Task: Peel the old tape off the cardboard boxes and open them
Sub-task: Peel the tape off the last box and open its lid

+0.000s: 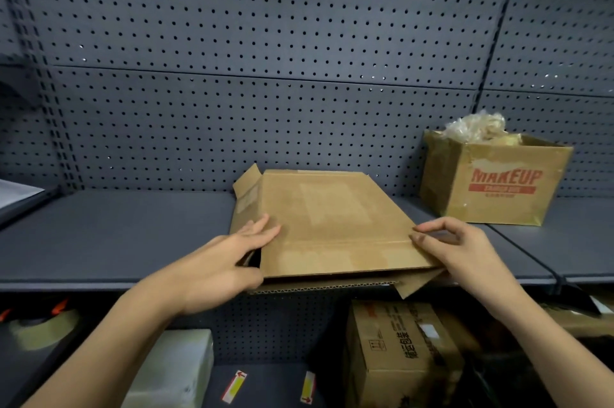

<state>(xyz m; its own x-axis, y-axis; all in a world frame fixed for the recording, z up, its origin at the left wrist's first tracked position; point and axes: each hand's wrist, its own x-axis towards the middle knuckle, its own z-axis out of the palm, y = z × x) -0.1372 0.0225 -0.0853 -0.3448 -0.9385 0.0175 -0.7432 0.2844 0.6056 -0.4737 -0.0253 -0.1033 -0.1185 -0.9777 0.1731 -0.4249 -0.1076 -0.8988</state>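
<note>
cardboard box (332,221), brown corrugated, lay collapsed nearly flat on the grey shelf (116,235), its front edge overhanging the shelf lip. the top panel was smooth and matt, with a paler rectangular patch near its middle and a crease running across near the front. fluted board showed along the front edge. a short flap (247,190) stood up at the rear left corner, and a second flap hung below the front right corner.

left hand (216,261) reached in from the lower left, forearm bare. its fingers lay straight and flat on the top panel at the box's left edge; the thumb sat by the front left corner, beside the dark gap of the open end. right hand (465,248) came in from the lower right with fingers curled, thumb and forefinger tips pinching the box's right edge at the crease. whether a tape end was between those tips could not be told.

open makeup box (491,181), brown with red lettering and a torn surface layer, stood well apart at the right rear of the shelf, holding a crumpled translucent wad (475,128). perforated grey panel (265,42) backed the shelf. below sat a printed carton (398,351) and a tape roll (43,328).
</note>
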